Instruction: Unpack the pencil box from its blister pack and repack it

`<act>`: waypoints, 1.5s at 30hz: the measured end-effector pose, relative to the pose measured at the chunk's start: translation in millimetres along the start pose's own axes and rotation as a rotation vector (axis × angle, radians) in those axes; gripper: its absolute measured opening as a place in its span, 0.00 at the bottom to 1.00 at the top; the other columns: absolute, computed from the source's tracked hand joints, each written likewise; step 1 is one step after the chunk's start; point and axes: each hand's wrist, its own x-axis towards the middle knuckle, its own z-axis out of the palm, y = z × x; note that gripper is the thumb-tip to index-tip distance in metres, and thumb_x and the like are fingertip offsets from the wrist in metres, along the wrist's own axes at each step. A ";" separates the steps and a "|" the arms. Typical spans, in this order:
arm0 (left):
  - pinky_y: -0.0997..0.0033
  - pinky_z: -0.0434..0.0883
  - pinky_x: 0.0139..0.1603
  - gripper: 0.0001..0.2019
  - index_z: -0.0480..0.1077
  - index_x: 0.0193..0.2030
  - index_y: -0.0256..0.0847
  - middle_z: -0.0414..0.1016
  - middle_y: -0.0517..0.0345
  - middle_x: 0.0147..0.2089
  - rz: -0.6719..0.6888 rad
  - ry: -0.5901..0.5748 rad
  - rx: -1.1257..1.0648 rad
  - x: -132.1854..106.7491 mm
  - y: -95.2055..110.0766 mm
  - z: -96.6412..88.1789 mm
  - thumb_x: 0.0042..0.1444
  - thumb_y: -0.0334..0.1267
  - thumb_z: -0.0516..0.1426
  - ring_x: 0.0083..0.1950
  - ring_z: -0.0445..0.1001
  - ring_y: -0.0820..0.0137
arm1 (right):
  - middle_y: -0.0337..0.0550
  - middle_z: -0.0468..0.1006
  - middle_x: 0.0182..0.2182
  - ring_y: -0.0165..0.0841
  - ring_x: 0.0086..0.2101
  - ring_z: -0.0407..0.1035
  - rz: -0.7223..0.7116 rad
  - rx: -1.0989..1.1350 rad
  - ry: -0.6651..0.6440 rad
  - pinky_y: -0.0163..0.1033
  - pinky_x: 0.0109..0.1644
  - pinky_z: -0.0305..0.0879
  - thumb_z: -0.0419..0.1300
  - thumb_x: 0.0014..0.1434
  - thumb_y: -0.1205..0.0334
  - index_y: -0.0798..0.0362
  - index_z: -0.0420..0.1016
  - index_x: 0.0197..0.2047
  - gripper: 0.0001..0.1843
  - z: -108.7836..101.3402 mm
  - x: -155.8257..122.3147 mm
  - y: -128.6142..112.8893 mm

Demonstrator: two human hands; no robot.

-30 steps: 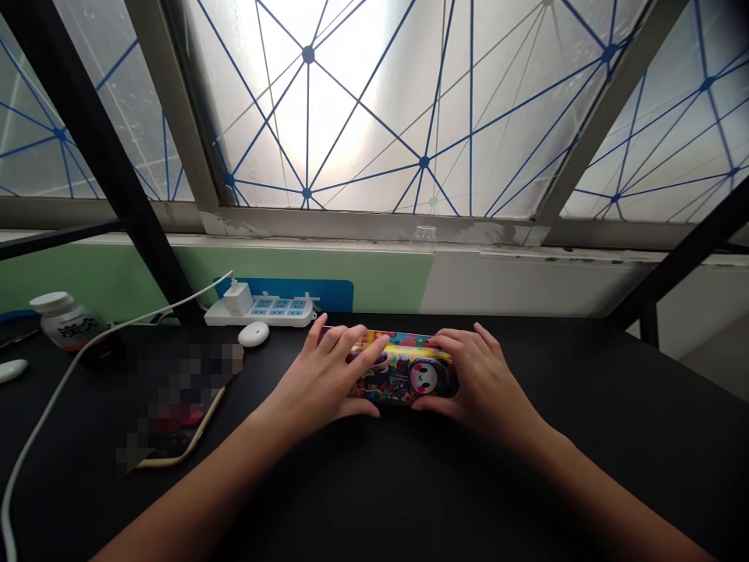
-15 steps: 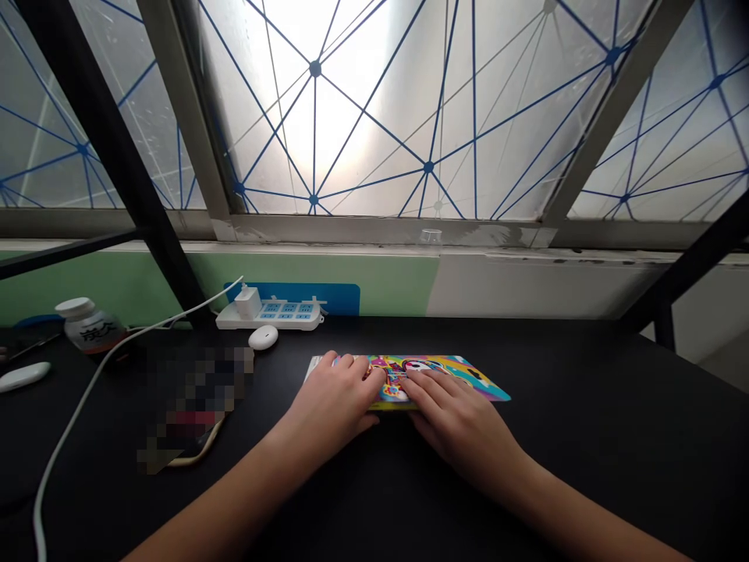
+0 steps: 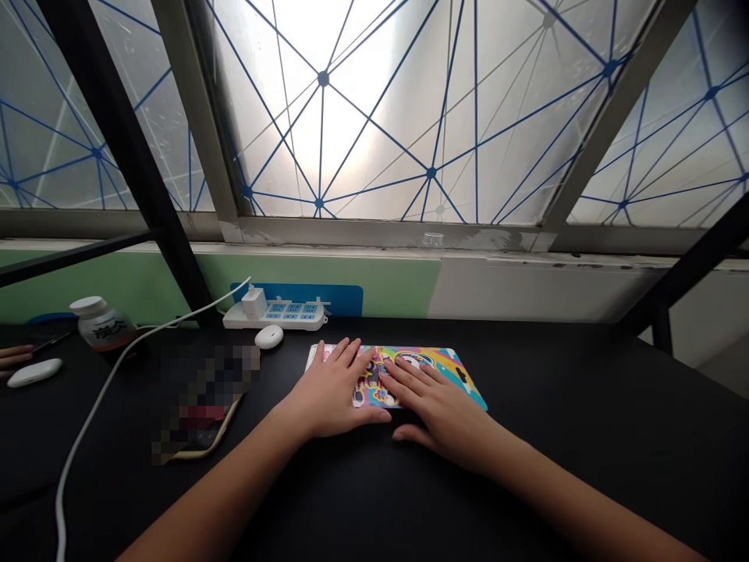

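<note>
You have the pack (image 3: 374, 393) at 12 o'clock, flat on the dark desk (image 3: 585, 390); its cartoon print is bright pink, yellow and blue, and whatever lettering it may bear is under your hands or too small to read. Your left hand (image 3: 333, 398) lies palm down over its left part, fingers spread apart. Your right hand (image 3: 441, 406) rests on its middle, fingers straight and nearly side by side, thumb off the near edge; neither hand is clamped on anything.

At your 10 o'clock, the bottle (image 3: 105, 324) stands upright, white lid on, with big dark characters on its label, too dim for you to make out surely; its lower part is reddish, and you cannot tell what is inside. The phone (image 3: 228, 417), nearer at 10, is mostly pixelated, so nothing reads. At 11 o'clock is a closed white case (image 3: 269, 337), then the strip (image 3: 275, 321) with a plug (image 3: 253, 304) in its left end.
</note>
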 end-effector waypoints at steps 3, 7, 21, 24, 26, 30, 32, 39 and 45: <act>0.31 0.41 0.70 0.53 0.49 0.75 0.43 0.47 0.44 0.77 -0.018 0.003 0.001 -0.5 0.2 -1.7 0.51 0.77 0.48 0.76 0.44 0.46 | 0.48 0.57 0.70 0.50 0.68 0.51 0.019 0.099 -0.018 0.61 0.68 0.54 0.61 0.62 0.42 0.46 0.51 0.73 0.42 -7.1 -10.5 12.2; 0.31 0.41 0.70 0.55 0.47 0.75 0.44 0.46 0.47 0.77 -0.025 -0.012 -0.003 -0.3 -1.5 -1.0 0.49 0.78 0.47 0.76 0.44 0.45 | 0.43 0.60 0.69 0.49 0.67 0.54 0.126 0.155 -0.057 0.59 0.68 0.56 0.59 0.64 0.41 0.40 0.57 0.71 0.36 -20.2 -39.5 37.9; 0.42 0.43 0.73 0.39 0.43 0.76 0.45 0.38 0.48 0.78 0.005 -0.019 -0.092 4.8 16.7 -6.8 0.66 0.66 0.38 0.78 0.36 0.53 | 0.52 0.50 0.72 0.51 0.69 0.45 0.053 0.036 -0.053 0.64 0.68 0.52 0.55 0.65 0.38 0.49 0.49 0.74 0.42 -12.9 -8.1 5.2; 0.43 0.43 0.73 0.39 0.44 0.76 0.44 0.38 0.50 0.78 -0.027 -0.071 -0.085 6.8 9.5 -1.5 0.66 0.66 0.37 0.77 0.36 0.53 | 0.49 0.53 0.71 0.49 0.69 0.46 0.036 0.027 -0.051 0.62 0.68 0.52 0.55 0.69 0.48 0.46 0.49 0.74 0.35 -3.5 -5.9 8.2; 0.44 0.43 0.73 0.38 0.46 0.76 0.46 0.38 0.52 0.78 -0.034 -0.091 -0.090 6.9 1.0 -2.4 0.66 0.66 0.37 0.78 0.35 0.54 | 0.47 0.56 0.70 0.47 0.69 0.48 0.055 0.018 -0.021 0.61 0.68 0.54 0.54 0.70 0.55 0.43 0.49 0.74 0.32 0.1 -14.7 19.0; 0.42 0.43 0.73 0.40 0.49 0.75 0.46 0.38 0.53 0.78 -0.044 -0.124 -0.101 5.2 -15.6 -10.3 0.64 0.68 0.39 0.77 0.35 0.53 | 0.43 0.58 0.70 0.44 0.68 0.52 0.103 -0.009 0.024 0.58 0.66 0.59 0.50 0.70 0.66 0.38 0.50 0.73 0.32 1.7 -49.1 46.6; 0.43 0.42 0.73 0.39 0.50 0.75 0.46 0.39 0.52 0.78 -0.042 -0.124 -0.110 4.3 -21.3 -13.1 0.64 0.68 0.40 0.78 0.36 0.53 | 0.41 0.58 0.69 0.42 0.67 0.55 0.127 -0.036 0.069 0.56 0.65 0.62 0.47 0.68 0.72 0.37 0.48 0.73 0.35 0.2 -69.3 57.2; 0.42 0.44 0.72 0.33 0.53 0.73 0.47 0.43 0.53 0.77 -0.084 -0.052 -0.107 8.3 -23.6 -7.8 0.68 0.61 0.40 0.77 0.38 0.54 | 0.42 0.65 0.67 0.42 0.62 0.64 0.225 -0.197 0.334 0.56 0.64 0.64 0.45 0.64 0.76 0.39 0.43 0.75 0.41 -23.9 -104.4 28.5; 0.38 0.46 0.71 0.28 0.58 0.71 0.40 0.48 0.42 0.76 -0.131 0.027 -0.074 21.2 -15.3 0.9 0.70 0.52 0.42 0.76 0.44 0.48 | 0.45 0.67 0.64 0.44 0.62 0.64 -0.158 -0.079 0.120 0.49 0.63 0.66 0.48 0.68 0.67 0.49 0.57 0.72 0.29 -20.1 -59.2 -72.1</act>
